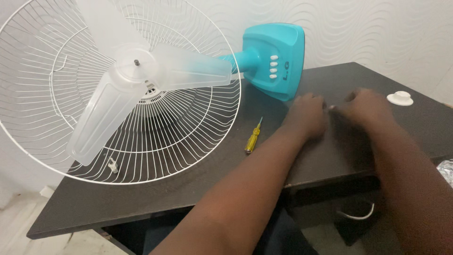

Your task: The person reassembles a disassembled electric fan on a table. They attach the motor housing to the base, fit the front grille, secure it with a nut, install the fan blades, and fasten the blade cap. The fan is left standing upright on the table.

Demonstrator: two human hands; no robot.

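A fan lies on its side on the dark table [155, 189]. Its white wire rear guard [188, 137] and translucent blades [108, 104] face me, and its turquoise base [278, 59] with white buttons points right. My left hand [307, 115] and my right hand [365, 107] rest on the tabletop just in front of the base, their fingers meeting over something tiny and pale [331, 107]. The hands are blurred, so I cannot tell what sits between the fingers or which hand holds it. A yellow-handled screwdriver [253, 136] lies on the table left of my left hand.
A white round cap [400, 98] sits on the table at the far right. A drawer with a metal handle [357, 215] is under the table's front edge. A crinkled silvery thing [446, 170] shows at the right border. A wavy-patterned wall stands behind.
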